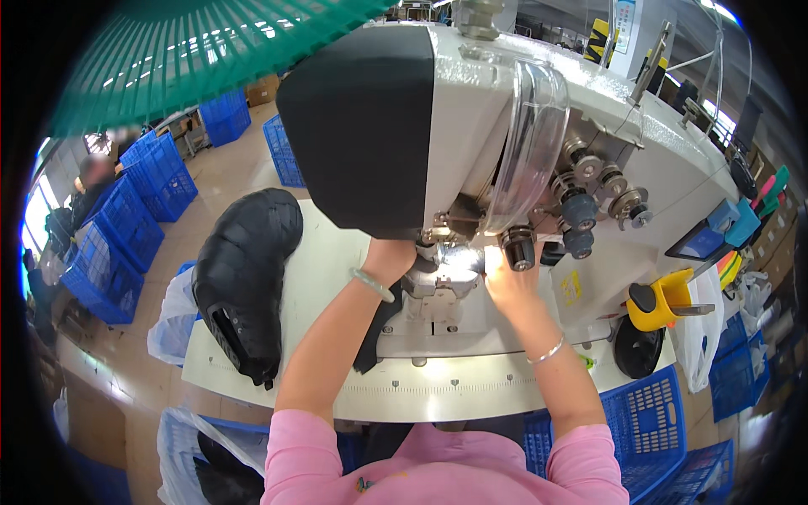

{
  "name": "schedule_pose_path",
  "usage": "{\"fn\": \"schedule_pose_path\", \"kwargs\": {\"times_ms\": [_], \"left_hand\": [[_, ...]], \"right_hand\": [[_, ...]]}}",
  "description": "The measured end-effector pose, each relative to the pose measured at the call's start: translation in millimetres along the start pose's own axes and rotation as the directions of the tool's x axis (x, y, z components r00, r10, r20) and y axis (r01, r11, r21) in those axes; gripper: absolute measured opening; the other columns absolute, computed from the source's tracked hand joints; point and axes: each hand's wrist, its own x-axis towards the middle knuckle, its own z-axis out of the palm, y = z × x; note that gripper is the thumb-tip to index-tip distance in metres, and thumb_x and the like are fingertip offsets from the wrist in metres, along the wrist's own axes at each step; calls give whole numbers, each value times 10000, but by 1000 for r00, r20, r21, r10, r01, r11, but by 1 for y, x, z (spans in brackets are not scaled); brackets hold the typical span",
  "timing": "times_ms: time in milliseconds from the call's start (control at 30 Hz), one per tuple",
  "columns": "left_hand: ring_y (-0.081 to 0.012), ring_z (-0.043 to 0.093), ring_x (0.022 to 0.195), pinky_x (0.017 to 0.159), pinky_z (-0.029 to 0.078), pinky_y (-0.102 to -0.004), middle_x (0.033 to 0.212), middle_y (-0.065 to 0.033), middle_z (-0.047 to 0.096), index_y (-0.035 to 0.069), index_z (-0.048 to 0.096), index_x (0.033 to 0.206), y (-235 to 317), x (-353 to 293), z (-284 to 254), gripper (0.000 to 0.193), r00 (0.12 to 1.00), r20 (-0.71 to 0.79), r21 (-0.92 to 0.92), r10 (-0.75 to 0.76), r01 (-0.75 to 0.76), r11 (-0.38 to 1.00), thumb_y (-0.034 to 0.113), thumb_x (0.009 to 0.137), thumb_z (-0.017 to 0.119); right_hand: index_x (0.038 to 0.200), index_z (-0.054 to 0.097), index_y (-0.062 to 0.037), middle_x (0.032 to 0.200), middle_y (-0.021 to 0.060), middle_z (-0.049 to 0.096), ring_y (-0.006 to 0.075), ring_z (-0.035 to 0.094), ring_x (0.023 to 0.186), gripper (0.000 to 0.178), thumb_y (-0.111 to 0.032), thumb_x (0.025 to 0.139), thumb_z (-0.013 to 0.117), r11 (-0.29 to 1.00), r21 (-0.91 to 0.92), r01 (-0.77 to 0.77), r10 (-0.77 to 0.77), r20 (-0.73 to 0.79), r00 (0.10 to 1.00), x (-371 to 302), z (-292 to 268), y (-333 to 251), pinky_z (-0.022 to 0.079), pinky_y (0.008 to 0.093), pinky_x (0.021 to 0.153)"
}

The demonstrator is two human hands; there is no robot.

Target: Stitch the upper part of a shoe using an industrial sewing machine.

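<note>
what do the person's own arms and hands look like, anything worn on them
Pink sleeves cover the upper arms and leave the forearms bare. A smooth, pale green bangle circles the left wrist and a thin, silver-coloured bracelet the right. No glove shows on the left hand or right hand, though the fingers are partly hidden.

Pale sewing table, ruler scale along front edge. On it: industrial sewing machine, glossy black padded piece at left, dark fabric strip beside machine base, round black item at right end. Tiled floor at left carries blue plastic crates.
</note>
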Motion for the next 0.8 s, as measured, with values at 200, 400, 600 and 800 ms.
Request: {"fn": "schedule_pose_path", "kwargs": {"times_ms": [200,400,600,800], "left_hand": [[-266,617,974,876,470,-300,1082,-128,646,70,660,1173,-13,55,-67,294,826,-430,-586,-364,52,809,62,882,630],[-260,623,741,658,495,-355,792,-90,638,86,712,950,91,14,-165,210,947,-315,496,67,104,862,96,745,759],[-233,596,526,471,445,-343,623,-61,600,64,669,755,143,-29,-150,148,997,61,255,44,-58,965,188,771,748],[-225,502,466,465,406,-334,562,-100,550,9,645,716,121,-45,-138,244,900,419,-182,-118,210,960,199,848,722]], "right_hand": [[881,670,-63,861,120,621,321,602,779,195,-47,689,641,993,-104,64,-56,81,995,3,-29,-2,449,434,737],[1056,643,-73,1011,99,627,271,604,918,320,-32,740,671,910,406,90,-133,80,988,18,-79,-62,459,372,790],[1168,611,8,961,135,661,289,633,869,289,-74,891,616,325,825,-463,-106,518,849,28,-75,-87,489,336,805],[1066,647,30,890,51,666,110,580,773,233,-162,943,603,65,748,-661,-266,651,710,-5,-63,-60,483,266,705]]}}
